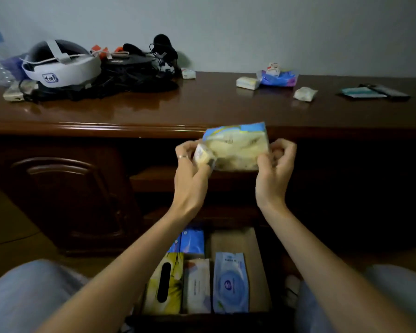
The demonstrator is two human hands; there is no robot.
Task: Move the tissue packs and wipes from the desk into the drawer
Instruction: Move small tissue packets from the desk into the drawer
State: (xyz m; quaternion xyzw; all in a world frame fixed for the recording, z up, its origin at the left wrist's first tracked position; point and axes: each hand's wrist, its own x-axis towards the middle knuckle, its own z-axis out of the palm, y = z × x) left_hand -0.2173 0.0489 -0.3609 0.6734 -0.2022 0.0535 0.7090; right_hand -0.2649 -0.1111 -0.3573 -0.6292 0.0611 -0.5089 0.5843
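The open drawer (257,260) nearest the person holds a yellow tissue box (165,282), a white wipes pack (197,286) and a blue wipes pack (230,282). Above it, the left hand (190,169) and right hand (275,164) pinch a soft, clear-wrapped tissue pack (235,146) with a blue top, held before the desk (130,111) edge. Small packs (247,82) lie farther back.

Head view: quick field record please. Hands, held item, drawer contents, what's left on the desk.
left hand: grips the left end of the tissue pack, with a small pack in the same grip
right hand: pinches the right end of the tissue pack
position: held in the air in front of the desk edge, above the open drawer
drawer contents: yellow tissue box, white wipes pack, blue wipes pack, blue packs behind
left on desk: small white packs, blue bag, flat dark packs
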